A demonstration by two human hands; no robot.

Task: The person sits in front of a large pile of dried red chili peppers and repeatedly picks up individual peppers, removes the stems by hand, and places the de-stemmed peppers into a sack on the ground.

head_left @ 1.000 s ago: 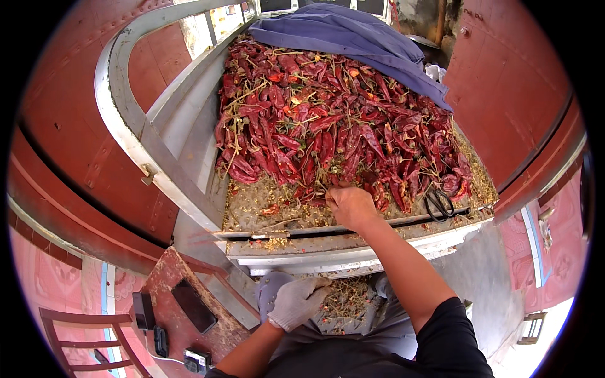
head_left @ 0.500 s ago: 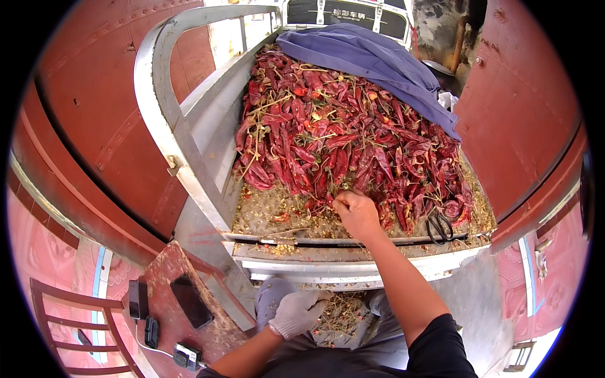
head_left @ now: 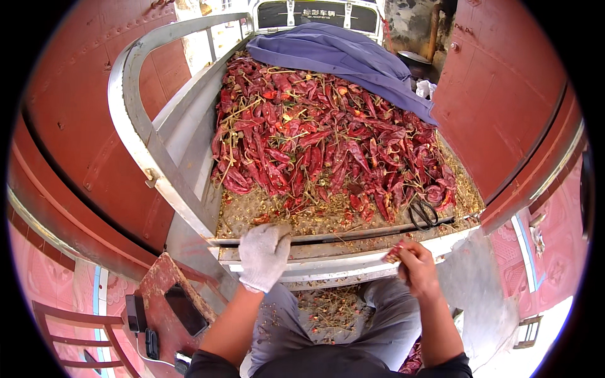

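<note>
A big heap of dried red chili peppers (head_left: 315,148) with pale stems lies in the metal cargo bed (head_left: 252,211) before me. My right hand (head_left: 418,271), bare, is in front of the bed's near edge at the right. Its fingers pinch a small dried red chili pepper (head_left: 394,253), partly hidden by them. My left hand (head_left: 263,257), in a whitish knit glove, is at the near edge on the left. Its fingers are curled over, and whatever lies inside them is hidden. Two black loops, like scissors handles (head_left: 423,215), lie at the heap's front right.
A purple-blue cloth (head_left: 340,53) covers the heap's far side. Metal side rails (head_left: 129,82) rise on the left. Red doors (head_left: 504,107) flank the bed. A worn bench (head_left: 154,283) with a phone (head_left: 187,310) stands at lower left. Stems litter the floor (head_left: 334,312) between my legs.
My right hand has drawn back from the heap toward me with a chili pepper. The gloved left hand has risen from my lap to the bed's edge. The view has shifted slightly.
</note>
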